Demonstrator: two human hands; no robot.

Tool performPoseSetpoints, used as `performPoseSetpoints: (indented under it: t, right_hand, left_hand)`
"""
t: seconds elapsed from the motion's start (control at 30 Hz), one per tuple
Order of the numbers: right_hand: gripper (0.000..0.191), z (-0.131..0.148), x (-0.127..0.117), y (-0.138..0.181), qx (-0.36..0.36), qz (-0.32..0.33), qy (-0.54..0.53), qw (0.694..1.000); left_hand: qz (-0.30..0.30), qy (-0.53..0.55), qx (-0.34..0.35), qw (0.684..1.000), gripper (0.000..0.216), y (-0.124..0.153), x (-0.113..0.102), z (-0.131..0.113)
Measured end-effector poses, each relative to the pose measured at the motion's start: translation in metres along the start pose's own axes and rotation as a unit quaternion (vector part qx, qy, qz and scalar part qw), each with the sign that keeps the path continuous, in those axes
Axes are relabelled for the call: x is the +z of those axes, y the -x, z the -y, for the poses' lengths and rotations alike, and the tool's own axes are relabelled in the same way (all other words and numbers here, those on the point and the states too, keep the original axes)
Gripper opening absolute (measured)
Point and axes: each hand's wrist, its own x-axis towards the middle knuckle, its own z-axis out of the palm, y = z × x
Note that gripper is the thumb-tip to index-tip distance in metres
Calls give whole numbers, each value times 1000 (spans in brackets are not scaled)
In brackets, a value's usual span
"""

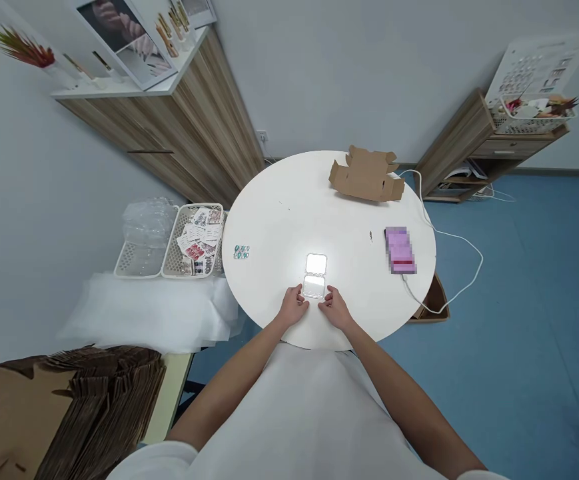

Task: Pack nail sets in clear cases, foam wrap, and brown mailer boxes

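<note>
A small clear plastic case lies unfolded on the white table in front of me, its two halves one behind the other. The far half looks bright white, perhaps from glare. My left hand grips the near half by its left edge, with the thumb near the front corner. At the right edge, my right hand has its fingers bent in the same way. Further left on the table is a small card of teal press-on nails.
On the round white table are an unfolded cardboard box, a pixelated purple object with a white cable, and a small dark item. Left stand a basket of nail cards, plastic sheets and flattened cartons.
</note>
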Motion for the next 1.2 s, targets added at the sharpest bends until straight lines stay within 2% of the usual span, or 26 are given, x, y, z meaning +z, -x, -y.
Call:
performPoseSetpoints:
  t: [0.13,0.27,0.47,0.63,0.7,0.77,0.93,1.07,1.2]
  right_hand:
    - [64,-1,-1,2,-4,-5,-4,1000]
    - [54,-6,1,10,-39,-32,-25,998]
    - [42,-13,6,18,-79,-83,-42,993]
    - [35,-7,12,23,-112,-127,-2,986]
    - [30,2,19,24,-148,-135,33,979]
    - [26,15,31,22,-178,-115,70,975]
    - [29,59,78,-7,-193,-42,133,971]
    - [38,91,119,-47,-190,-16,181,965]
    - [51,120,150,-89,-178,-11,231,956]
  left_hand:
    - [7,-20,-8,1000,55,2,-5,0]
    - [-7,-31,-3,1000,57,9,-13,12]
    - [-24,-35,-14,999,51,24,-37,34]
    - [-25,-28,-6,999,44,25,-62,47]
    - [-45,-46,17,998,43,20,-79,53]
    - [-77,-83,34,993,42,11,-103,60]
    - [-126,-194,45,972,46,-24,-177,67]
    - [-111,-251,43,961,57,-60,-222,61]
    - [-46,-286,45,956,68,-94,-242,49]
